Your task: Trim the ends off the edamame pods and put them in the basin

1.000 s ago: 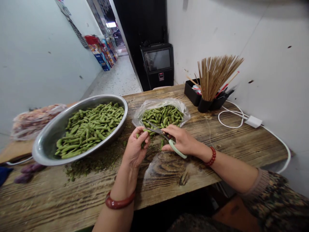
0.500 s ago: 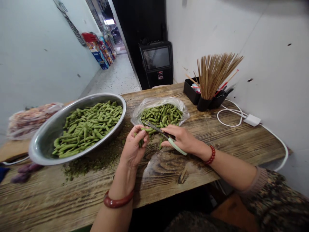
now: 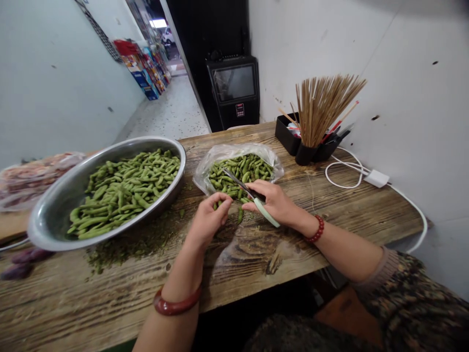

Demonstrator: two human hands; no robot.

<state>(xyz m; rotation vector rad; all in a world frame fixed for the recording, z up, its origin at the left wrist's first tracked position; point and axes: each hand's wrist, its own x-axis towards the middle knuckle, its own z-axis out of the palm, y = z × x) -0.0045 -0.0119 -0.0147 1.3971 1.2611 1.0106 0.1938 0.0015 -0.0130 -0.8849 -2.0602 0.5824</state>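
My right hand (image 3: 273, 199) is closed around a pair of scissors (image 3: 238, 181) with pale green handles, its blades pointing up and left over a clear plastic bag (image 3: 203, 168) of edamame pods (image 3: 252, 166). Just left of the blades my left hand (image 3: 210, 217) is closed, thumb against curled fingers; a bit of green pod shows between them, the rest hidden by the fingers. One loose pod (image 3: 240, 214) lies on the wood between my hands. A large metal basin (image 3: 49, 230), heaped with edamame pods, stands to the left.
Green trimmings (image 3: 110, 256) litter the wooden table (image 3: 234, 288) in front of the basin. A black holder (image 3: 287, 136) with many wooden skewers (image 3: 318, 112) stands at the back right beside a white cable and adapter (image 3: 377, 178). Bagged meat (image 3: 40, 176) and purple tubers (image 3: 20, 269) lie far left.
My left hand has turned inward, so its back shows and the pods in it are mostly hidden. The scissors have drawn slightly away from the left fingers. The whole view has shifted a little.
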